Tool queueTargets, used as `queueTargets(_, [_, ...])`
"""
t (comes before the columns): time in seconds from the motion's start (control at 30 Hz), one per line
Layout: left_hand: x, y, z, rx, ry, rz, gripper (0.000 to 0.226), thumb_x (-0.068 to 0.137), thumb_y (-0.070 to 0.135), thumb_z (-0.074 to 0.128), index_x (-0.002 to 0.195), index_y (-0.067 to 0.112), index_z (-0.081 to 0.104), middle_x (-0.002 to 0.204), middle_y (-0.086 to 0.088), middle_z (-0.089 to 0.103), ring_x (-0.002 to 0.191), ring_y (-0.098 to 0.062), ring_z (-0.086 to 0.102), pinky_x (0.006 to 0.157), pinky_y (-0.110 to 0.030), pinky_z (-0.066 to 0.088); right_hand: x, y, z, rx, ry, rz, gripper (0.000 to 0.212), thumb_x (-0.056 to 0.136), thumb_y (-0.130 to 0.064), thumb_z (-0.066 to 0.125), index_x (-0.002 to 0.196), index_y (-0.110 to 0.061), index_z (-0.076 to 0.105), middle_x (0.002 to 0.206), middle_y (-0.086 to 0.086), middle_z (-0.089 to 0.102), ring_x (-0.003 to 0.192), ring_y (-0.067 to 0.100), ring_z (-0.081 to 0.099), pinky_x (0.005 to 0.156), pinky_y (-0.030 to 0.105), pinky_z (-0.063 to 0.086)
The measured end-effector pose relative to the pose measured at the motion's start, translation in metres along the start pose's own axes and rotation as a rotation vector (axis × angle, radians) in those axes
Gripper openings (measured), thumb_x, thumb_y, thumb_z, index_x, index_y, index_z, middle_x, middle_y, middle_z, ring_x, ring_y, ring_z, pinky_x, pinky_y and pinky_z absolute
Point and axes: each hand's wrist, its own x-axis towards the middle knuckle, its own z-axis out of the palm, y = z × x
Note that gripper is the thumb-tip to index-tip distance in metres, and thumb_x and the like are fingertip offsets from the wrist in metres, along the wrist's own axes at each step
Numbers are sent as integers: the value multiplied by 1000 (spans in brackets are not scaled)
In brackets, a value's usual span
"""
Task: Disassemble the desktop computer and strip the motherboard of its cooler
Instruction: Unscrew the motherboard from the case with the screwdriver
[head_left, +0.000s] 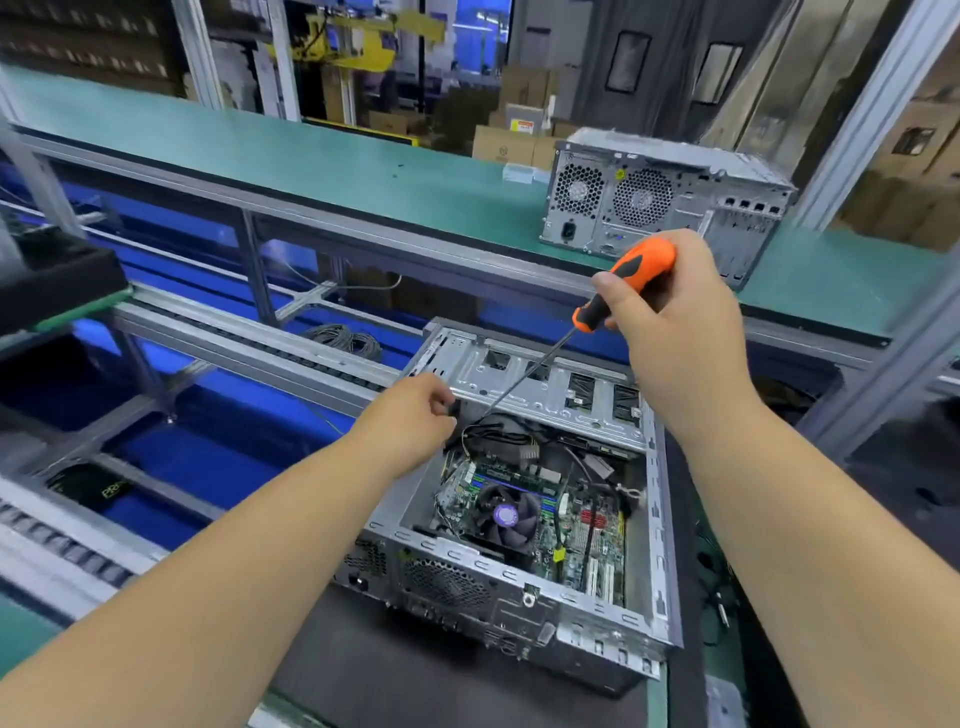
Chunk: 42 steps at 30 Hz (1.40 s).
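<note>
An open silver desktop case (657, 525) lies on its side on a dark mat. Inside sits the green motherboard (597, 540) with a black fan cooler (506, 517) that has a purple hub. My right hand (675, 322) grips an orange-and-black screwdriver (631, 278); its long shaft slants down-left, and the tip meets the case near the drive cage (535, 384). My left hand (410, 421) pinches a small black part at the cage's left edge, just above a bundle of black and yellow cables (493, 431).
A second, closed computer case (660, 200) stands on the green upper shelf (311, 150) at the back right. A roller conveyor rail (234, 332) runs left of the case, with blue floor below. A black tray (57, 275) sits far left. Loose cables (717, 582) lie right of the case.
</note>
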Motion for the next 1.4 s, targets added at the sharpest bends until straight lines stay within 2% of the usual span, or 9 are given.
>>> queueTargets(0.13, [20,-15,3,41,-43,-6,16,85,22,61,96,32,59,85,13,61,81,-8,59,62,-19,42,13,-2,11,-31,-18,4,14,92,-21,63,94,-18,50,75,-21,65,67,5,70,66,22,54])
queueTargets(0.3, [46,-21,3,148,-203,-27,24,88,24,58,111,25,64,100,10,65,98,-13,60,87,-26,47,36,-11,4,-54,30,-38,15,92,-27,61,89,-25,47,74,-15,66,69,15,72,73,48,56])
queueTargets(0.43, [66,-13,7,340,-381,22,18,92,30,52,84,17,61,88,-2,60,85,-21,54,76,-31,43,52,-11,5,-108,41,-52,16,91,-32,62,92,-23,48,75,-17,63,69,12,69,70,46,55])
queueTargets(0.57, [81,1,12,500,-560,1,39,97,34,47,130,16,58,133,-3,57,121,-23,52,99,-32,38,61,-3,11,-138,2,-40,16,92,-29,63,92,-21,49,76,-22,64,68,6,66,70,42,56])
queueTargets(0.7, [90,9,21,729,-733,7,53,99,37,45,148,18,37,154,-4,36,138,-24,37,110,-35,28,69,4,16,-153,-56,-1,18,91,-31,64,94,-21,50,80,-11,63,74,13,69,72,41,56])
queueTargets(0.97, [118,3,52,950,-985,-35,65,97,21,52,154,12,21,152,-9,38,130,-24,47,97,-31,40,87,19,53,-295,-298,48,22,91,-34,66,98,-20,51,80,-5,61,70,9,64,74,38,53])
queueTargets(1.13, [129,-11,69,1112,-1023,1,56,95,24,55,146,9,39,141,-10,49,112,-26,56,91,-36,47,94,38,75,-346,-387,55,30,94,-39,61,108,-15,49,90,2,60,83,23,61,79,43,50])
queueTargets(1.3, [136,-12,71,1046,-1103,-20,40,98,26,53,131,5,58,131,-12,59,118,-28,56,100,-38,44,99,55,87,-365,-419,78,30,94,-39,60,106,-14,48,87,2,60,81,22,61,74,38,49])
queueTargets(1.4, [138,-12,73,1017,-1106,9,39,100,28,50,127,3,61,124,-13,59,99,-23,51,89,-29,42,101,62,89,-355,-427,98,29,94,-38,60,105,-13,49,83,2,61,76,17,62,69,35,48])
